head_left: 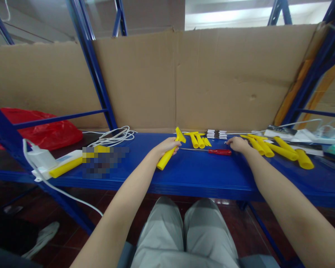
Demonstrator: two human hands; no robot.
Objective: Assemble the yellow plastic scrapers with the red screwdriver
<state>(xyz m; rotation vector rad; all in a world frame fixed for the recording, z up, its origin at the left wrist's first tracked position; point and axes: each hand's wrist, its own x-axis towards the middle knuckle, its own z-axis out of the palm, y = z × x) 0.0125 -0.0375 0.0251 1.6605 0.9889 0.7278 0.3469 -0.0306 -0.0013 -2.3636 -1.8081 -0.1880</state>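
My left hand is wrapped round a yellow T-shaped plastic handle, tilted with its wide head up. My right hand reaches to the tabletop, fingertips pinched together by tiny pieces too small to name. Between my hands lies a screwdriver with a red grip, its shaft pointing left. Behind it, more yellow T-shaped handles lie beside a stack of small white-and-dark packs. To the right of my right hand, several yellow handles rest in a group.
The blue table backs onto a cardboard wall between blue posts. On the left are a power strip, coiled white cable and a red bag. Papers lie at right. Another person's foot shows at lower left.
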